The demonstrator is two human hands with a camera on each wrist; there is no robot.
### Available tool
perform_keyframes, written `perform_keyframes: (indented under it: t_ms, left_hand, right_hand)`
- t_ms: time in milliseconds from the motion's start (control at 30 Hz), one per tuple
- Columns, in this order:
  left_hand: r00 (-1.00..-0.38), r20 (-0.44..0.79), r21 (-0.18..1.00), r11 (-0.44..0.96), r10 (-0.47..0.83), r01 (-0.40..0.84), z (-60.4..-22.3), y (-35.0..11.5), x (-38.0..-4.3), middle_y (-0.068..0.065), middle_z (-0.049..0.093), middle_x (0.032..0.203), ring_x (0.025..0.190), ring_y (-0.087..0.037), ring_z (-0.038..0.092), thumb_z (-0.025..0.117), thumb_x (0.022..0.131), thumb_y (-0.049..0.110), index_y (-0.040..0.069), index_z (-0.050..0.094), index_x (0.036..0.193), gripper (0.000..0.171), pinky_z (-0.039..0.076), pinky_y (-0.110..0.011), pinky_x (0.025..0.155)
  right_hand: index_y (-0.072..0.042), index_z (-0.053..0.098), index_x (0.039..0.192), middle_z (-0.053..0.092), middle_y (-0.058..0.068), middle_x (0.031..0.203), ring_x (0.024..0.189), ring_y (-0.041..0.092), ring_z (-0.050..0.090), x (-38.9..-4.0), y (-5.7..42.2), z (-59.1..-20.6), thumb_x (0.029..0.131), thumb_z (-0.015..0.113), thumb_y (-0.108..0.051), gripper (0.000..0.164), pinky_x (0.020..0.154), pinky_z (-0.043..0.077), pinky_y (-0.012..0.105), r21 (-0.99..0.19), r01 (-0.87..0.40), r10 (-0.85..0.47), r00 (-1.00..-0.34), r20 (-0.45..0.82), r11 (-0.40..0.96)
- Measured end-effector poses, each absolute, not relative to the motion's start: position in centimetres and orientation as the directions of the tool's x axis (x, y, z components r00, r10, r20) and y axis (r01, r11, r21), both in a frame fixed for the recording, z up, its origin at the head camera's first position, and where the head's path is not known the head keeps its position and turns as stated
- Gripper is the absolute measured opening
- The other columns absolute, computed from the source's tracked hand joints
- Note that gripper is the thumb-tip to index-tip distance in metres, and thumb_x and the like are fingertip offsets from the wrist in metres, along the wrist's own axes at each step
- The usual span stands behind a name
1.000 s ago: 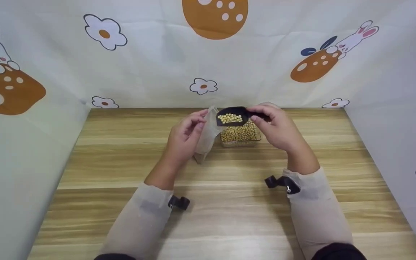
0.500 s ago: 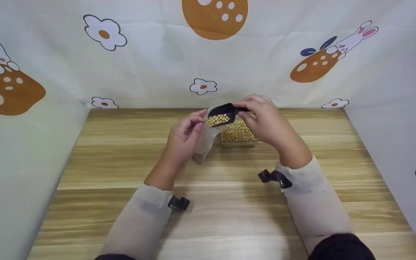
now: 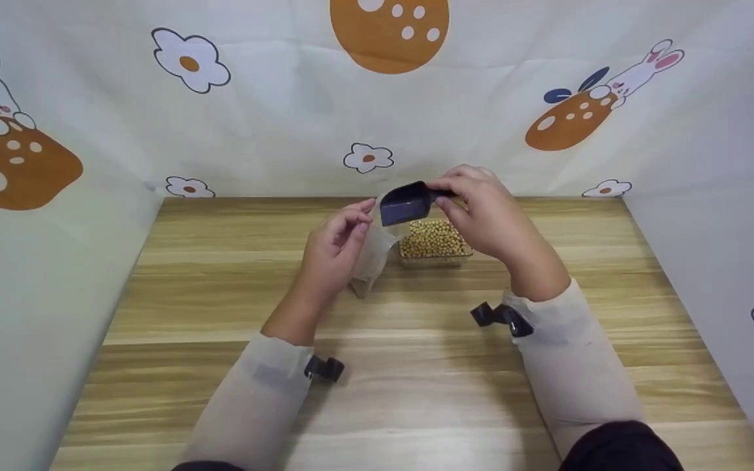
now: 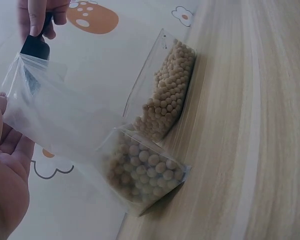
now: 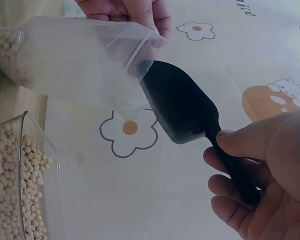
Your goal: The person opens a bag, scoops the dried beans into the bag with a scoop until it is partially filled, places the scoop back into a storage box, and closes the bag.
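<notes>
My left hand pinches the top edge of a translucent plastic bag, which stands on the table with soybeans in its bottom. By its handle, my right hand grips a black scoop, whose tip sits at the bag's mouth. In the head view no beans show in the scoop. A clear box of soybeans stands just right of the bag, below the scoop. The right wrist view shows the scoop's outer side tilted towards the bag.
The wood-grain table runs back to a patterned cloth backdrop. More of this cloth hangs along the left and right sides. Each forearm wears a small black camera mount.
My right hand has moved left and slightly up, carrying the scoop to the bag's mouth and tilting it. The soybeans seen in it earlier have left it. The left hand stays put.
</notes>
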State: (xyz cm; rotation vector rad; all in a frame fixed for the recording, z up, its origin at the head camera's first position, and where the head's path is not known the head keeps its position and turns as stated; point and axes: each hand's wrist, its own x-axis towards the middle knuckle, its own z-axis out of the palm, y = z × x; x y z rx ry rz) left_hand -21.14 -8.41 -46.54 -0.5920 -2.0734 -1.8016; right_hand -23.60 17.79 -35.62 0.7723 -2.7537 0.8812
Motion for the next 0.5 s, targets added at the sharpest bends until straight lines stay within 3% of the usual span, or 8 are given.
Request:
perform_keyframes:
  t_ms: [267,500]
  left_hand:
    - [-0.853,0.512,0.846,0.116,0.100,0.521,-46.8,-8.6,-21.2,-0.006,0.069,0.148,0.143,-0.020,0.062,0.060,0.110,0.014,0.002,0.069,0.114,0.016,0.051,-0.029,0.121]
    - [-0.864,0.495,0.855,0.123,0.092,0.503,-46.7,-8.5,-21.2,-0.007,0.069,0.147,0.142,-0.021,0.062,0.060,0.110,0.014,-0.003,0.068,0.114,0.020,0.051,-0.029,0.121]
  right_hand:
    - [-0.012,0.076,0.132,0.072,0.005,0.130,0.115,0.024,0.063,-23.9,19.5,-36.9,0.105,0.069,-0.013,0.029,0.097,0.058,0.037,-0.611,-0.458,-0.381,-0.887,0.262,0.646]
    - [-0.014,0.076,0.133,0.071,0.007,0.132,0.102,0.018,0.060,-24.2,21.5,-38.4,0.106,0.068,-0.014,0.028,0.084,0.049,0.021,-0.700,-0.380,-0.324,-0.920,0.220,0.604]
